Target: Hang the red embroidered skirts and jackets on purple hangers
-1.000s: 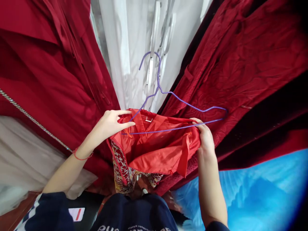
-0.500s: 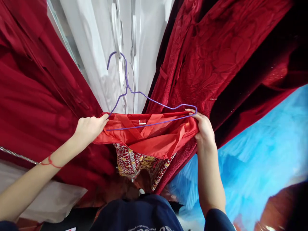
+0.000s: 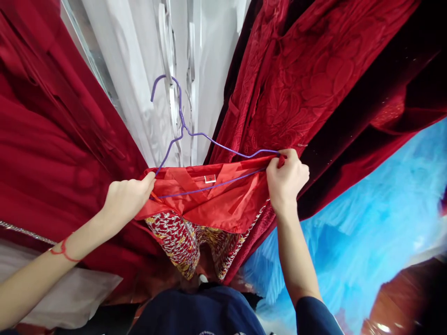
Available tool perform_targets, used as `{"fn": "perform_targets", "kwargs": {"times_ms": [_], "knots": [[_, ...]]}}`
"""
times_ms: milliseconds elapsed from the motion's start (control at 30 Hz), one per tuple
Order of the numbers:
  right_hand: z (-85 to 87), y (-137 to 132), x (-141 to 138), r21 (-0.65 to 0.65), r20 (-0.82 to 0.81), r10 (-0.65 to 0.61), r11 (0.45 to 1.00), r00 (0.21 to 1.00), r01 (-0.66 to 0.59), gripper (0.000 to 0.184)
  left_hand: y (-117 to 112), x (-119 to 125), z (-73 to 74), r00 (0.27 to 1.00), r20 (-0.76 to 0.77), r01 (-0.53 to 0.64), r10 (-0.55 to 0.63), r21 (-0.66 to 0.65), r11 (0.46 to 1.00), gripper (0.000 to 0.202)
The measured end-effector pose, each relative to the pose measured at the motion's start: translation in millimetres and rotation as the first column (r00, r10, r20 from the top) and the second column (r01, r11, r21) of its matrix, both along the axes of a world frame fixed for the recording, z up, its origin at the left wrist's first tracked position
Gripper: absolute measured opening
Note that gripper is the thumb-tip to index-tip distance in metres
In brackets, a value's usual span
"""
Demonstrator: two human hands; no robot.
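Observation:
Between my hands stretches a red garment (image 3: 188, 186) with a smooth lining, a small white label inside its upper edge, and a red, gold and silver patterned outside that hangs below. A purple wire hanger (image 3: 183, 132) lies within its opening, hook upward, in front of white cloth. My left hand (image 3: 129, 197) is closed on the garment's left upper corner, beside the hanger's left arm. At the other corner, my right hand (image 3: 288, 179) is closed round the red cloth and covers the hanger's right end. Whether those fingers also grip the wire is hidden.
Dark red garments (image 3: 63, 135) hang at the left, and a patterned red one (image 3: 300, 79) at the right. White cloth (image 3: 213, 70) with white hangers (image 3: 171, 97) is at the back. Fluffy blue fabric (image 3: 366, 218) spreads at the lower right.
My right hand has turned from open fingers behind the hanger's end to a closed grip on the corner. The garment's right side has come up over that end, and more patterned fabric shows.

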State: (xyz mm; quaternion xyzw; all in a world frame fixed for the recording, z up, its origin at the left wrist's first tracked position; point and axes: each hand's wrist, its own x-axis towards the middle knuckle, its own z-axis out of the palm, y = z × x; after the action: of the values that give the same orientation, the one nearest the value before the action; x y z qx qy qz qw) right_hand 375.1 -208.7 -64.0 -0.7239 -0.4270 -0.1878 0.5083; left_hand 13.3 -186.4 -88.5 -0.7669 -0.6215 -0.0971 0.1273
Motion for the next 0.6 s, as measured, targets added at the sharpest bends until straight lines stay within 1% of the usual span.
{"fn": "perform_targets", "kwargs": {"times_ms": [33,67,133,200,233,300,367,400,433,500,600], "knots": [[-0.7,3,-7,-0.037,0.031,-0.066,0.997,0.997,0.067,0.029,-3,3,1.8,0.995,-0.094,-0.022,0.023,0.008,1.0,0.051],[-0.9,6,-13,-0.067,0.047,-0.103,0.992,0.994,0.106,0.031,-6,6,4.1,0.992,-0.125,-0.028,0.029,0.003,1.0,0.05],[1.2,10,-20,-0.09,0.069,-0.123,0.988,0.99,0.129,0.033,-8,9,9.5,0.994,-0.11,-0.021,0.019,-0.02,1.0,0.047],[7.8,14,-18,-0.054,0.092,-0.118,0.991,0.989,0.123,0.033,-7,9,15.1,0.997,-0.078,-0.016,0.014,-0.026,1.0,0.044],[12.7,15,-14,-0.029,0.097,-0.093,0.995,0.991,0.096,0.032,-6,9,17.6,0.997,-0.075,-0.024,0.023,-0.013,1.0,0.044],[24.2,17,0,0.013,0.071,0.028,0.999,0.997,-0.029,0.027,-5,6,21.4,0.993,-0.107,-0.054,0.056,0.028,0.998,0.045],[35.8,18,16,0.046,-0.006,0.207,0.977,0.978,-0.207,0.024,-5,2,23.4,0.982,-0.176,-0.066,0.074,0.047,0.997,0.046],[40.6,19,21,0.057,-0.046,0.28,0.959,0.959,-0.278,0.025,-6,0,23.5,0.975,-0.212,-0.056,0.063,0.037,0.998,0.045],[44.3,19,23,0.06,-0.074,0.32,0.947,0.945,-0.316,0.025,-6,-2,23.2,0.969,-0.245,-0.04,0.043,0.018,0.999,0.043],[47.8,21,16,0.062,-0.054,0.305,0.952,0.951,-0.301,0.023,-5,-5,21.0,0.956,-0.293,-0.017,0.011,-0.017,1.0,0.042],[41.1,27,-18,0.071,0.129,0.206,0.974,0.97,-0.216,0.018,-2,-6,15.2,0.957,-0.289,-0.032,0.028,-0.007,0.999,0.043]]}}
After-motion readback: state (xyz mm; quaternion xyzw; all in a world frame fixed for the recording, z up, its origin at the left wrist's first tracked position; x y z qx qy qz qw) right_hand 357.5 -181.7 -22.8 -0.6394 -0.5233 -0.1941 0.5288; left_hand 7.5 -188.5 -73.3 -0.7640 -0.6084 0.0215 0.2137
